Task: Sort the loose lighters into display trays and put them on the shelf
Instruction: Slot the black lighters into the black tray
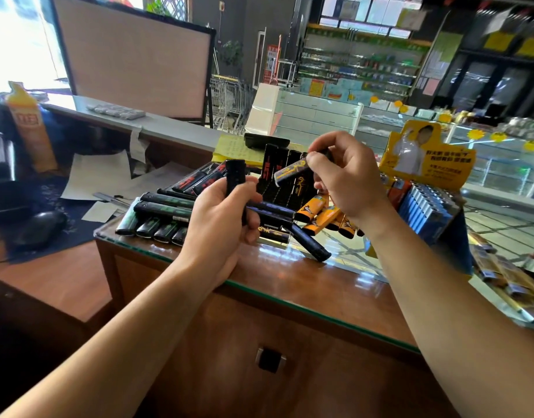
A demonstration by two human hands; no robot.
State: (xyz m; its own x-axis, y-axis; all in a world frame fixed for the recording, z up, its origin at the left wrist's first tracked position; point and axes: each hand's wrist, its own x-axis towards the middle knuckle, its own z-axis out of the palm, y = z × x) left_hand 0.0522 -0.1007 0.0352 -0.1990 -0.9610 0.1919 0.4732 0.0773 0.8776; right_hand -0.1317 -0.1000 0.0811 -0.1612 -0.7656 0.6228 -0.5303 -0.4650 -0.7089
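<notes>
My left hand (222, 211) grips a few black lighters (235, 176), one standing upright above the fist. My right hand (347, 173) pinches a black lighter with gold markings (290, 172), tilted, above a black display tray (285, 176) that holds upright black lighters. Loose lighters lie on the glass-topped counter (320, 285): black-and-green ones (157, 220) at left, black-and-red ones (196, 181) behind, orange ones (318, 214) under my right hand. A dark lighter (309, 242) lies nearest the counter's front edge.
A yellow display tray (425, 191) with blue lighters stands at right. More packaged goods (507, 285) lie at the far right edge. A computer mouse (39, 229) and papers (99, 176) sit on the lower desk at left. A monitor's back (133, 61) stands behind.
</notes>
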